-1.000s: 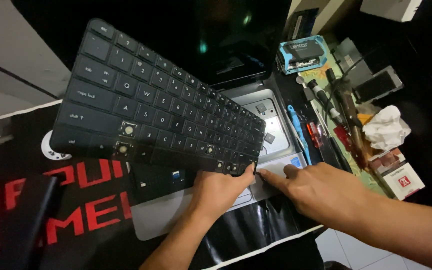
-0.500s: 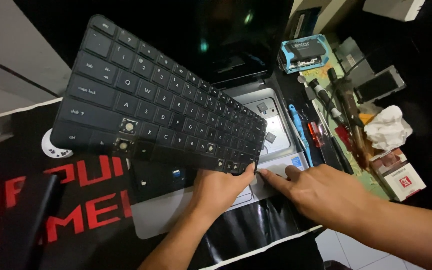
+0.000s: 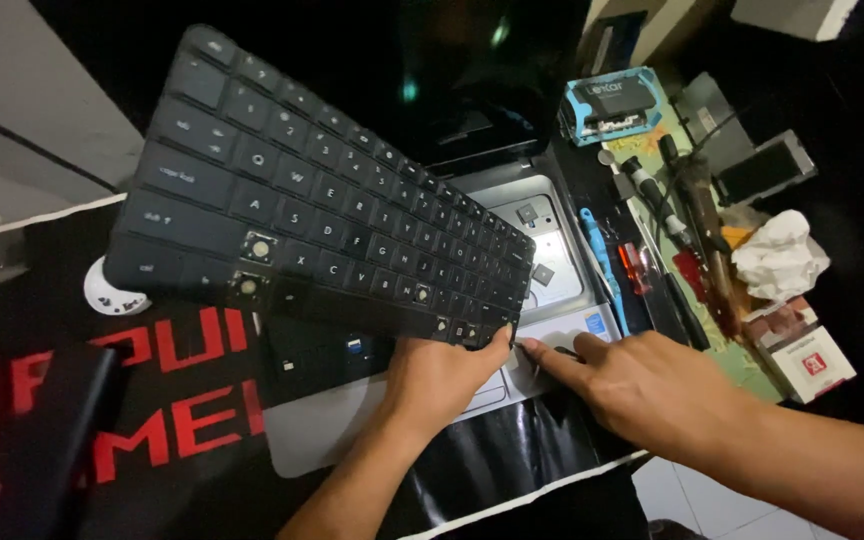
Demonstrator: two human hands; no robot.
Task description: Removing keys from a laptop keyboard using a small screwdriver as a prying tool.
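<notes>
keyboard (image 3: pixel 322 210) black | laptop (image 3: pixel 542 250) silver | mat (image 3: pixel 192 400) black, red letters

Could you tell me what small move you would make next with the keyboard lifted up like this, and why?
I would probably tilt the keyboard a little higher with the left hand. That hand holds its lower edge, and it stands tilted over the open laptop base. The right hand's forefinger touches the base at the keyboard's lower right corner, where a higher tilt would likely give more room.
</notes>
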